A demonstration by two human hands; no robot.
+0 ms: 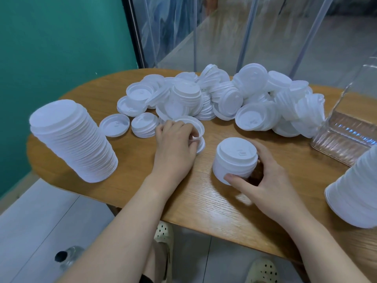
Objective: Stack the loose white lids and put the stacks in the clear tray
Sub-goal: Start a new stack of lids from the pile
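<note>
A person's right hand (263, 178) curls around a short stack of white lids (234, 160) standing upright near the front of a wooden table (204, 201), thumb low against its base and fingers wrapped behind it. Just to the left, the left hand (175, 144) pinches a couple of loose lids (199, 139) lying at the near edge of the pile, fingertips hooked over the rim.

Beyond both hands, the main heap of unsorted lids (224, 99) sprawls across the far half of the table, some tipped on edge, some nested in small clumps, a few lying flat and apart toward the left. A tall finished stack (75, 139) leans at the table's left edge; another tall stack (355, 197) stands at the right edge, partly cut off by the frame. The clear tray (344, 135) sits at the far right and appears to hold no lids yet, though only part of it shows.

The risks from here look plain enough. The tall left stack tilts close to the rim and could topple to the floor if the table is jostled. Lids pinched at the rim may slip or go on crooked, leaving the short stack lopsided. Reaching for the tray past the right-hand stack could brush it over, and the light lids would scatter easily.
</note>
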